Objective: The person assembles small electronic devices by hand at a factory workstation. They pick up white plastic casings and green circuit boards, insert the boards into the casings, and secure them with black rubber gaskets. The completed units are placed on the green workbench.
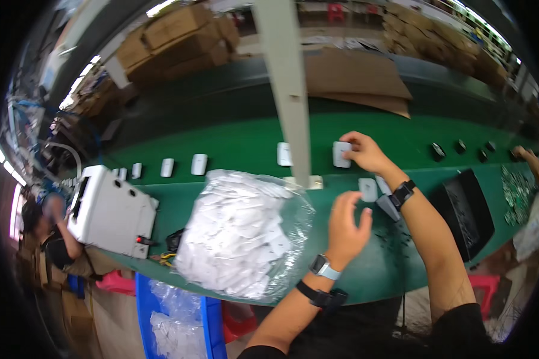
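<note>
**Right hand sets a white piece on the green belt; left hand hovers open**

The right hand [365, 152] reaches out over the green table [239, 140], a long belt-like surface running left to right. Its grip is closed lightly around a small white plastic piece [341, 154], fingertips pinching the right edge of the piece, which lies flat on the green. The left hand [345, 224] hangs lower and nearer the body, fingers spread and slightly curled, holding nothing; another white piece [368, 189] lies just beyond its fingertips.

More white pieces sit in a row along the belt to the left: one [285, 154] partly behind the pale upright post [288, 90], then others [199, 164] spaced apart, with bare green between each. The post crosses the view from the top and stands just left of the held piece, narrowing the room on that side.

A clear bag full of white pieces [242, 233] bulges over the near edge of the table, close by the left forearm. Left of it sits a white box-shaped machine [111, 212], also at the near edge. To the right a dark tray [470, 212] lies angled near the right forearm, and small black parts [460, 146] dot the belt beyond. Another person's hand [524, 154] shows at the far right. A blue bin [212, 326] stands below the table's edge.
</note>
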The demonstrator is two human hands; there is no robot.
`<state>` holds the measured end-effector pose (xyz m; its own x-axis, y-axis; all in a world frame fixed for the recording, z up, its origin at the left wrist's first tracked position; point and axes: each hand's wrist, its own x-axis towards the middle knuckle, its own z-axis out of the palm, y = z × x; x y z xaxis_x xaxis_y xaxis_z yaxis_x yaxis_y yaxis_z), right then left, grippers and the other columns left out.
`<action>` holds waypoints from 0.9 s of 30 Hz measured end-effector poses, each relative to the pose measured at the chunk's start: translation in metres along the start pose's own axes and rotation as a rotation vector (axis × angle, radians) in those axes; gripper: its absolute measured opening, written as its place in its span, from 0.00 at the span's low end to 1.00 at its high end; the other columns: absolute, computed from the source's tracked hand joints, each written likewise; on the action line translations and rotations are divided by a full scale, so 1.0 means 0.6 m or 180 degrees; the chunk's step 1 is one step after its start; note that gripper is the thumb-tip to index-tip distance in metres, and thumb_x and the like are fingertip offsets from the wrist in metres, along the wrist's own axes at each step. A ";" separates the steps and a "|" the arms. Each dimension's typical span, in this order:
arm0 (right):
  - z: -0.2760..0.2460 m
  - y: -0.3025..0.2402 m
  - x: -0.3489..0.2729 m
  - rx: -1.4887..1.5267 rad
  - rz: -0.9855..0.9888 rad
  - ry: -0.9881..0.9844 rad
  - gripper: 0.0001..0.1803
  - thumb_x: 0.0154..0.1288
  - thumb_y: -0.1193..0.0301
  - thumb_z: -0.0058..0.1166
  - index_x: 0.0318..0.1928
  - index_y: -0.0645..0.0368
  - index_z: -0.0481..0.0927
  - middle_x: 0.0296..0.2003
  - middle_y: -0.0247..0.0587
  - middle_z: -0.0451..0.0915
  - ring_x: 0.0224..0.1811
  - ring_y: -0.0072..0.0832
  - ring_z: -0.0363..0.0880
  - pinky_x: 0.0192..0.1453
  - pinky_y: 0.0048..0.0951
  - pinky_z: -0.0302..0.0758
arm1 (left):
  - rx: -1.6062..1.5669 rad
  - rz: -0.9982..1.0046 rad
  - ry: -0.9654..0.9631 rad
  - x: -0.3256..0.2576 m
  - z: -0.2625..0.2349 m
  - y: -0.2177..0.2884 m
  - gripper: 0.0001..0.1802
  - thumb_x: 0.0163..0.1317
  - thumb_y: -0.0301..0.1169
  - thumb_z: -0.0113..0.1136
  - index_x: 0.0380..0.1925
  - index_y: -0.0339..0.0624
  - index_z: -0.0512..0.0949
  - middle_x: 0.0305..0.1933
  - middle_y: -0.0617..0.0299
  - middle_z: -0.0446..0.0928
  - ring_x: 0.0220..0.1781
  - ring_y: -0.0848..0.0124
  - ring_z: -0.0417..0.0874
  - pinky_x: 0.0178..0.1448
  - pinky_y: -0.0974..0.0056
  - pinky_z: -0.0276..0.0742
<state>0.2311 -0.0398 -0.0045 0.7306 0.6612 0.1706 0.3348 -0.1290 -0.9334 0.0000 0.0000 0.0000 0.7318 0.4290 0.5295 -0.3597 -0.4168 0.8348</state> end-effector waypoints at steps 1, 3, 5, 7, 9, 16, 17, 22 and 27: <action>-0.006 0.032 0.025 0.0009 -0.0074 0.0036 0.21 0.60 0.84 0.61 0.55 0.58 0.78 0.46 0.40 0.82 0.47 0.29 0.83 0.52 0.32 0.81 | 0.0122 0.0133 -0.0079 0.007 0.010 -0.016 0.15 0.63 0.24 0.63 0.50 0.36 0.77 0.51 0.49 0.78 0.54 0.54 0.81 0.58 0.54 0.77; -0.044 0.056 0.002 -0.1241 0.0084 0.0083 0.21 0.61 0.82 0.62 0.55 0.60 0.77 0.48 0.42 0.83 0.49 0.35 0.83 0.54 0.36 0.81 | -0.0110 0.0112 0.0148 -0.015 0.032 0.006 0.14 0.62 0.23 0.63 0.48 0.36 0.78 0.49 0.48 0.78 0.53 0.51 0.81 0.58 0.54 0.77; -0.052 0.031 0.003 -0.2004 -0.0503 0.0279 0.23 0.62 0.78 0.64 0.58 0.60 0.77 0.51 0.48 0.83 0.53 0.46 0.83 0.62 0.41 0.77 | -0.0214 0.0233 0.0053 0.000 0.011 0.013 0.14 0.61 0.22 0.62 0.47 0.36 0.77 0.49 0.48 0.78 0.53 0.48 0.80 0.58 0.54 0.76; -0.062 0.016 -0.025 -0.2813 -0.1452 0.0733 0.22 0.65 0.74 0.63 0.60 0.59 0.78 0.51 0.53 0.83 0.56 0.53 0.80 0.67 0.42 0.73 | -0.0270 0.0246 0.0058 0.000 0.007 0.021 0.13 0.62 0.22 0.61 0.47 0.36 0.77 0.49 0.48 0.78 0.53 0.47 0.80 0.58 0.54 0.76; -0.038 -0.069 -0.049 -0.2300 -0.1383 0.1431 0.17 0.73 0.71 0.56 0.59 0.62 0.79 0.51 0.49 0.83 0.56 0.46 0.81 0.67 0.38 0.72 | -0.0232 0.0146 0.0061 -0.002 0.003 0.020 0.13 0.62 0.21 0.60 0.47 0.37 0.76 0.50 0.49 0.78 0.53 0.47 0.79 0.58 0.53 0.76; 0.159 -0.479 -0.387 0.2801 -0.1655 -0.1632 0.24 0.81 0.57 0.43 0.57 0.67 0.78 0.46 0.49 0.81 0.57 0.39 0.79 0.66 0.41 0.71 | -0.0222 0.0177 0.0220 0.001 0.000 0.011 0.10 0.62 0.21 0.61 0.44 0.36 0.78 0.47 0.52 0.79 0.47 0.57 0.81 0.51 0.61 0.78; 0.168 -0.487 -0.398 0.3004 -0.1710 -0.1845 0.25 0.81 0.56 0.43 0.57 0.67 0.78 0.46 0.49 0.81 0.57 0.40 0.79 0.67 0.41 0.71 | -0.0264 0.0132 0.0132 0.005 0.006 0.008 0.09 0.62 0.21 0.61 0.43 0.36 0.78 0.46 0.52 0.79 0.47 0.55 0.81 0.52 0.59 0.78; 0.140 -0.490 -0.444 0.3356 -0.1940 -0.1852 0.26 0.80 0.55 0.43 0.57 0.67 0.78 0.47 0.51 0.81 0.57 0.42 0.78 0.67 0.43 0.70 | -0.0196 0.0170 0.0023 0.011 0.019 0.005 0.05 0.62 0.22 0.61 0.38 0.37 0.79 0.38 0.52 0.79 0.40 0.57 0.82 0.46 0.59 0.78; 0.177 -0.510 -0.464 0.3360 -0.2163 -0.1840 0.27 0.79 0.54 0.44 0.57 0.67 0.78 0.47 0.53 0.81 0.58 0.45 0.78 0.67 0.45 0.69 | 0.0113 0.0137 0.0080 -0.019 -0.005 -0.015 0.02 0.63 0.22 0.62 0.35 0.37 0.81 0.33 0.55 0.79 0.34 0.63 0.81 0.42 0.62 0.77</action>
<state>-0.1379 -0.1056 0.1999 0.1716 0.6113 0.7726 -0.2723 0.7831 -0.5591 -0.0072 0.0013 -0.0131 0.7012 0.4298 0.5688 -0.3695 -0.4632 0.8055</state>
